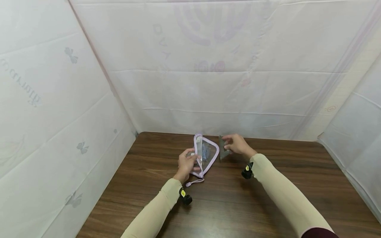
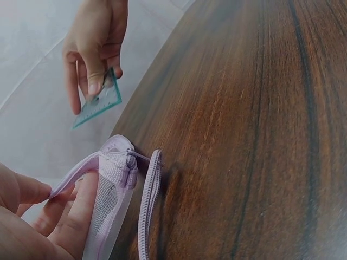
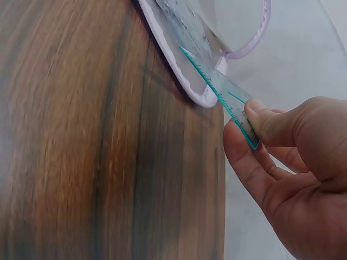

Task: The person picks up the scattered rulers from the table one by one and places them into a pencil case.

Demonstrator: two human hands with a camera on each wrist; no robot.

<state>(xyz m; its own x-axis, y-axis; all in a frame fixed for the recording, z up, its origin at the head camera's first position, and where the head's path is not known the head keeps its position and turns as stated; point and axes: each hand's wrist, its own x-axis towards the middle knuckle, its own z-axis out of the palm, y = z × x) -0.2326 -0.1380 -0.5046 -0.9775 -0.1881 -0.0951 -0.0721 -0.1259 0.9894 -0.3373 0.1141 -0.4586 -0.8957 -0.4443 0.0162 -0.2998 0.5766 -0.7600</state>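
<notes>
Head view: left hand, centre of frame, fingers curled round the near edge of a clear pouch with lilac zip trim, held up over the brown table. Right hand, just right of the pouch, pinches a clear set square.

Left wrist view: lower left, fingers grip the pouch's lilac edge; upper left, right hand pinches the green-tinted set square, apart from the pouch.

Right wrist view: lower right, thumb and fingers clamp the set square; its tip overlaps the pouch at top centre.
</notes>
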